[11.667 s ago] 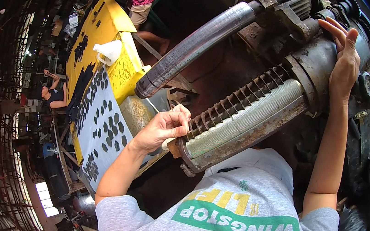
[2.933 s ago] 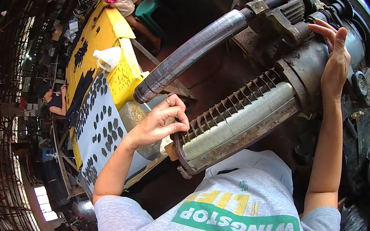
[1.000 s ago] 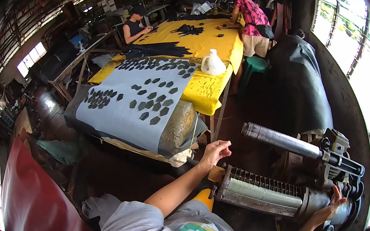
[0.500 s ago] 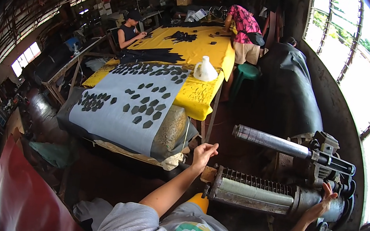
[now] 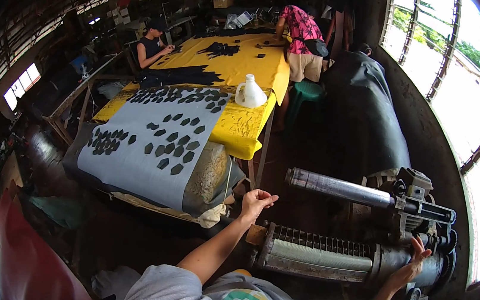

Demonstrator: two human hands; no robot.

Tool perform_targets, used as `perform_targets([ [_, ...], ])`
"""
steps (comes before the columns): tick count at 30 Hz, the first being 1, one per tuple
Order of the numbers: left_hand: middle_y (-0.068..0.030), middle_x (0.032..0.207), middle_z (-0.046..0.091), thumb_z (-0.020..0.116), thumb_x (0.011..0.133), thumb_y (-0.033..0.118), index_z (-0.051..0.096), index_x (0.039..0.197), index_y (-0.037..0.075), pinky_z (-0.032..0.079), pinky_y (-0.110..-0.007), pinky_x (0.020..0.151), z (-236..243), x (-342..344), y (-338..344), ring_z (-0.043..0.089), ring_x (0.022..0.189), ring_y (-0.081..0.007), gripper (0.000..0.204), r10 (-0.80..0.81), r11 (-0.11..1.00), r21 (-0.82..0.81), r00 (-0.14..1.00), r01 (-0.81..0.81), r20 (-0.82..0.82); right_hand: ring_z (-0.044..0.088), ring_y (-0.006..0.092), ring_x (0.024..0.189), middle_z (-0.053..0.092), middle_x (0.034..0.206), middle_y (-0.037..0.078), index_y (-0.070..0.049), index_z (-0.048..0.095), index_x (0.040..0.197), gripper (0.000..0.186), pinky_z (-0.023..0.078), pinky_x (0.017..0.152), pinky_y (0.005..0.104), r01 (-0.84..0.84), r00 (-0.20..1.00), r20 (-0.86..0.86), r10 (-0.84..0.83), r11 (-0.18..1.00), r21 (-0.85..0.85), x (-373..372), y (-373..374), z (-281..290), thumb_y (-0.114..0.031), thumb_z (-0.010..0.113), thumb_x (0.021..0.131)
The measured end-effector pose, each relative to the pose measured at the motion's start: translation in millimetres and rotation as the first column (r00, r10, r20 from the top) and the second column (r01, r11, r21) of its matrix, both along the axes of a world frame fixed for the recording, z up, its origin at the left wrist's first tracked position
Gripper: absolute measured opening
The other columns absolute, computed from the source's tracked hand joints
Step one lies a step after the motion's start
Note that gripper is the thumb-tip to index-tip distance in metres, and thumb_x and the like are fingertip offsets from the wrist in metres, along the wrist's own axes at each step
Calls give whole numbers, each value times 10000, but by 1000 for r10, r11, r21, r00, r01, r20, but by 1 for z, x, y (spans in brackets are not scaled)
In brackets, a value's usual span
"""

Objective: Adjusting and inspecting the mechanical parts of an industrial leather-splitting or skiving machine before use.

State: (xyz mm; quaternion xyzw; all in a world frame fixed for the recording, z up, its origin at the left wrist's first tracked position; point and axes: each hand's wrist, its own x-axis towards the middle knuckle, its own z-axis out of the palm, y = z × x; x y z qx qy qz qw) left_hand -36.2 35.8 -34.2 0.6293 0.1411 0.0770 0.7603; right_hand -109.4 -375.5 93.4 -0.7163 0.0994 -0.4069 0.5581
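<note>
My left hand (image 5: 258, 205) hovers off the left end of the roller machine, beside a small wooden block (image 5: 255, 234). Its thumb and fingers press together; whatever may be between them is too small to make out. My right hand (image 5: 411, 266) is at the machine's right end, by the metal housing (image 5: 426, 270) and gears, with its fingers stretched out. I cannot tell whether it touches the housing. Between my hands lies the machine's lower bed with a pale ribbed roller (image 5: 320, 256) and a row of wire coils. A bare steel roller (image 5: 340, 187) sticks out above it.
Dark pentagon pieces (image 5: 179, 150) lie on a grey sheet (image 5: 124, 169) over a padded table. Behind are a white jug (image 5: 251, 93) and yellow material (image 5: 226, 69), where two people work. A green stool (image 5: 307, 92) stands behind the machine; red sheeting (image 5: 30, 250) is lower left.
The whole scene has slid slightly left in the picture as the view turned. My left hand's fingers look more curled in. My right hand stays by the machine's right end.
</note>
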Motion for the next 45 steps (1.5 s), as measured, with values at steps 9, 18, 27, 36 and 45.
perform_targets([
  [9,-63,813,654,618,879,152,631,1067,0,513,-226,665,-16,-8,0,651,758,-142,242,-102,978,-172,989,119,104,485,244,1147,572,1144,165,89,615,962,700,281,1061,370,37,999,0,-37,999,-25,-3,6,7,-467,190,989],
  [18,-27,699,571,395,956,299,559,799,72,501,-257,602,-46,-7,13,610,630,-143,321,-147,956,-233,977,180,152,476,255,1160,558,1159,176,94,603,983,716,278,1077,376,23,999,27,-25,998,60,-4,10,9,-481,177,984],
  [27,-2,651,548,724,796,277,581,739,50,490,-237,572,-30,-16,1,579,597,-103,274,-29,995,-98,999,25,-33,481,257,1153,564,1149,177,92,598,984,707,282,1077,372,30,999,8,-31,997,75,-5,9,9,-477,178,985],
  [36,-30,720,630,765,733,80,633,789,10,484,-195,652,-21,-18,8,588,653,-85,160,-27,991,-129,998,34,50,483,253,1151,569,1139,178,92,605,968,684,283,1076,374,23,1000,15,-24,998,53,-4,10,9,-460,201,989],
  [45,-74,781,666,699,810,135,664,878,-16,512,-245,687,-6,-23,12,633,695,-132,169,-89,983,-148,983,113,159,482,256,1158,568,1142,178,97,601,985,695,287,1075,374,20,1000,20,-21,999,32,-7,5,7,-464,190,989],
])
